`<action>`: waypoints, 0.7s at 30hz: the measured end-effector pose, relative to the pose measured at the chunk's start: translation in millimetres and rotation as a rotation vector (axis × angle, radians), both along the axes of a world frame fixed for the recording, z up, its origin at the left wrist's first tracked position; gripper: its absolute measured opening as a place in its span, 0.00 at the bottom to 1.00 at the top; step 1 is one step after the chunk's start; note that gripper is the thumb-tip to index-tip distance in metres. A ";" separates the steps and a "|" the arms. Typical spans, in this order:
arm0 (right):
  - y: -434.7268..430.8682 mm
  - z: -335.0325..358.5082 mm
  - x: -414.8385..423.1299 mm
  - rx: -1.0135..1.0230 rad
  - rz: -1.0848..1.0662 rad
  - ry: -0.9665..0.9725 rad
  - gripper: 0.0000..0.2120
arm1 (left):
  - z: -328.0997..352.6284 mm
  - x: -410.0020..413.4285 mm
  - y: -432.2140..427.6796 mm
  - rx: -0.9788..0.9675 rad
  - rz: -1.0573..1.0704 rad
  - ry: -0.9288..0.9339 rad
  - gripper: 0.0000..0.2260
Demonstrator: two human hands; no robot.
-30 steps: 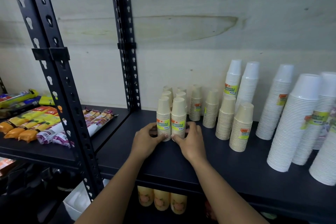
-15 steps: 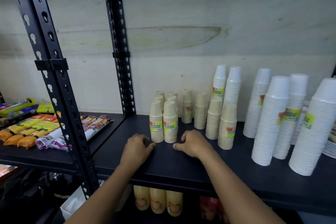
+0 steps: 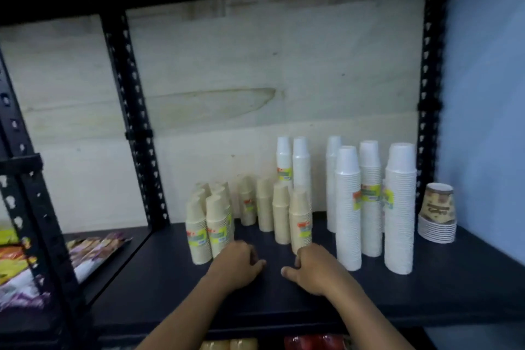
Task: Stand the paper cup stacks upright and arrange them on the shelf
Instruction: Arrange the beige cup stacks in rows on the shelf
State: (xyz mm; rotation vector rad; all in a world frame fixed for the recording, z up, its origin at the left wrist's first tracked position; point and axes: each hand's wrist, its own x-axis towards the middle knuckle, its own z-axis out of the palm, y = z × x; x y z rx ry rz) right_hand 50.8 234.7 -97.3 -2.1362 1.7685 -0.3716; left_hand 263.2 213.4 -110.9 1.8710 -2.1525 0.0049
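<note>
- A person's left hand (image 3: 237, 263) and right hand (image 3: 311, 270) rest side by side on the matte black shelf board (image 3: 454, 278). The fingers of both are loosely curled and grasp nothing. Whether a fingertip brushes a cup base cannot be told.
- The short beige paper cup stacks with green-and-yellow labels (image 3: 199, 231) stand upright in a tight cluster at the left hand's eleven o'clock. A looser file of beige paper cup stacks (image 3: 299, 219) runs back from the right hand's twelve o'clock.
- Tall white paper cup stacks (image 3: 348, 207) rise at two o'clock. At three o'clock, a brown printed paper cup (image 3: 439, 203) sits on a low white pile (image 3: 437, 231).
- Every stack in view appears upright, so the job looks nearly done and only squaring the rows seems to be left.
- A good nudge would likely be low at the base, with a hand on either side, sliding rather than lifting.
- A push higher up could tip these light columns into their close neighbours.
- Wrapped snack packets (image 3: 93, 244) lie at nine o'clock on the adjoining shelf, clear of the work.
</note>
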 end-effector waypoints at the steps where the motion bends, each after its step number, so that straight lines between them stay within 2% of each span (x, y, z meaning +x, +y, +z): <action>1: -0.2 -0.7 -1.9 -0.021 -0.029 -0.030 0.26 | 1.1 -2.8 -7.2 0.025 0.028 -0.003 0.12; 7: -14.4 -4.0 1.8 -0.161 -0.214 -0.210 0.33 | 13.6 -19.9 -53.9 0.044 0.057 0.037 0.14; 9: -20.7 -5.6 2.9 -0.165 -0.215 -0.260 0.40 | 14.8 -25.6 -65.2 0.038 0.048 0.117 0.16; 11: -26.9 -8.0 2.6 -0.194 -0.193 -0.292 0.43 | 14.6 -30.5 -74.5 0.039 0.057 0.228 0.22; 14: -36.7 -9.7 2.1 -0.215 -0.199 -0.362 0.42 | 14.1 -37.3 -85.1 0.060 0.105 0.326 0.34; 21: -50.3 -14.6 0.0 -0.217 -0.148 -0.529 0.29 | 10.7 -47.8 -100.0 0.054 0.075 0.458 0.28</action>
